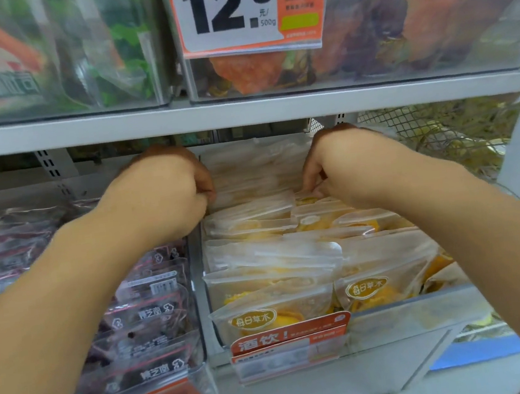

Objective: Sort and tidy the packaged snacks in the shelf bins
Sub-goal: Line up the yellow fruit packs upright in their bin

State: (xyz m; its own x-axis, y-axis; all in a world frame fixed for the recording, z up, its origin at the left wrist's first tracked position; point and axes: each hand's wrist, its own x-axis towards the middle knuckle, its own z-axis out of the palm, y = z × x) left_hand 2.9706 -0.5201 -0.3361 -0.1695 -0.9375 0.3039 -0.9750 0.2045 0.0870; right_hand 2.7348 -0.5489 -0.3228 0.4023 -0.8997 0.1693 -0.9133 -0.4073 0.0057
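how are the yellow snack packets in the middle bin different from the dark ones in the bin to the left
The yellow packets are frosted pouches with orange-yellow contents and an oval gold label; the dark packets are clear with purplish contents and white print. Both hands, left hand and right hand, reach into the yellow packets' bin; none touches the dark packets. Both kinds stand in rows in clear bins.

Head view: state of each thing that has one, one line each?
Left hand: curled, fingers at the rear packets' left edge; grip unclear.
Right hand: fingers down among the rear packets; grip unclear.
Yellow snack packets: sealed, standing in rows, rear ones blurred.
Dark snack packets: sealed, overlapping, leaning back.
Middle bin: nearly full.
Price tag: hung on the upper bin, reads 12.8.
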